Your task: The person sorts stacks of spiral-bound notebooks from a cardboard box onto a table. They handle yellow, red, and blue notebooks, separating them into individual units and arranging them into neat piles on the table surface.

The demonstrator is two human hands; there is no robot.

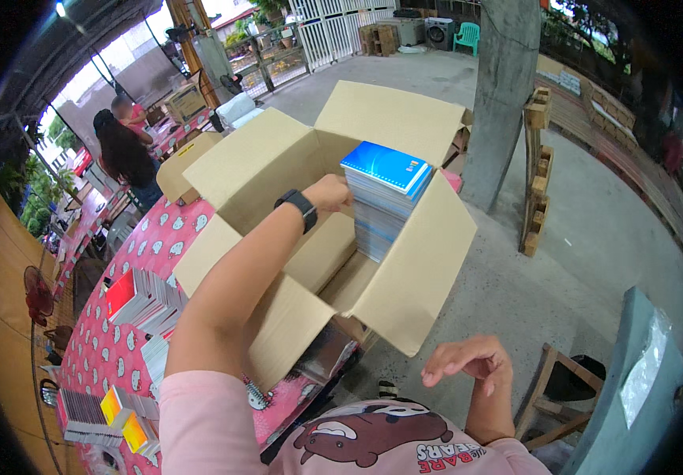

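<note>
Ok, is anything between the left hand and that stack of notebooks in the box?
Nothing visible. The left hand is already inside the open cardboard box, resting against the side of the stack of blue-covered notebooks. The box flaps are folded outward, clear of the arm. The right hand hangs outside the box, empty.

This is a covered outdoor yard used as a packing or sorting place for school stationery, open to a concrete floor [595, 229] and daylight. An open cardboard box [321, 237] with a stack of blue-covered notebooks [385, 198] stands on a tabletop [159, 237] under a pink patterned cloth, with more notebook piles [147, 305] left of the box. Beyond the box stand a concrete pillar [500, 95], wooden pallets [538, 174], a white metal gate [333, 28], and further tables where another person [126, 154] works.
</note>
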